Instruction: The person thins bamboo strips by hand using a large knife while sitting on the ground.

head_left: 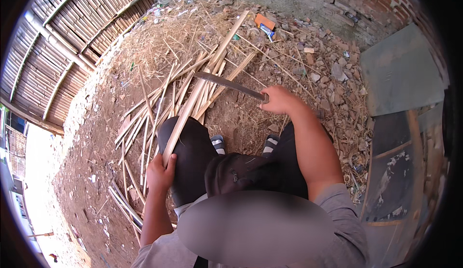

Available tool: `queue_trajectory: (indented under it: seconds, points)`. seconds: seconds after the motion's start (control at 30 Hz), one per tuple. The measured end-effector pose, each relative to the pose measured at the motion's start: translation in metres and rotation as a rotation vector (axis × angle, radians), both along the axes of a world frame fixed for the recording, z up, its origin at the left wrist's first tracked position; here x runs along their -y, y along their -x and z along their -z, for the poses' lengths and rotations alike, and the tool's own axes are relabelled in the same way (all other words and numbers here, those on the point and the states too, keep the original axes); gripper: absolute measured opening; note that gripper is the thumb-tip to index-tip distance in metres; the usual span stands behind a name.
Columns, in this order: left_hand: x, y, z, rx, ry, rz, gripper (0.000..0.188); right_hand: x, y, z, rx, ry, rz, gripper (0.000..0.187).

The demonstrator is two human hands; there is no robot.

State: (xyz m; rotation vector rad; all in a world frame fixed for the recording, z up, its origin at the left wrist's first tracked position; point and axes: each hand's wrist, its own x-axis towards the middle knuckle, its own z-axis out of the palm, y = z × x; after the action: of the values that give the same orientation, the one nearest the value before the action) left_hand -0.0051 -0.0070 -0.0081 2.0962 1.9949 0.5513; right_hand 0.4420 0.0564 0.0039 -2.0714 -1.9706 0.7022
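Observation:
My left hand point(160, 173) is closed round the near end of a long, pale bamboo strip point(185, 116). The strip slants away over my left knee, between my hand and the pile. In my right hand point(279, 99) is the handle of a machete point(229, 84), mostly covered by my fingers. Its long dark blade points left, with the tip over or against the strip; whether it touches I cannot tell. More split bamboo strips point(140, 123) lie crisscrossed on the ground beyond and left of my knees.
A bamboo slat wall point(72, 27) stands at the far left, a brick wall point(308, 3) at the back. Stone rubble point(333, 75) and straw point(140, 41) litter the dirt. An orange tile piece point(265, 22) lies by a blue wrapper point(266, 32). A grey-green board point(402, 73) leans at right.

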Motion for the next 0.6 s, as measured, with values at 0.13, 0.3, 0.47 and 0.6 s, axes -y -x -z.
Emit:
queue_trajectory:
  seconds: [0.13,0.3,0.47,0.6]
  points:
    - [0.003,0.003,-0.001,-0.035,-0.001,-0.02,0.056,0.002,0.02,-0.022,-0.038,-0.028,-0.066,0.046]
    - [0.002,0.003,-0.005,-0.022,0.008,0.002,0.055,-0.009,-0.001,-0.007,-0.054,0.049,0.011,0.049]
    - [0.003,0.003,-0.006,-0.001,0.023,-0.006,0.055,-0.001,0.023,-0.002,-0.081,-0.071,0.027,0.039]
    - [0.004,0.004,-0.006,0.013,0.021,-0.009,0.055,-0.001,0.033,-0.011,0.055,-0.038,-0.218,0.043]
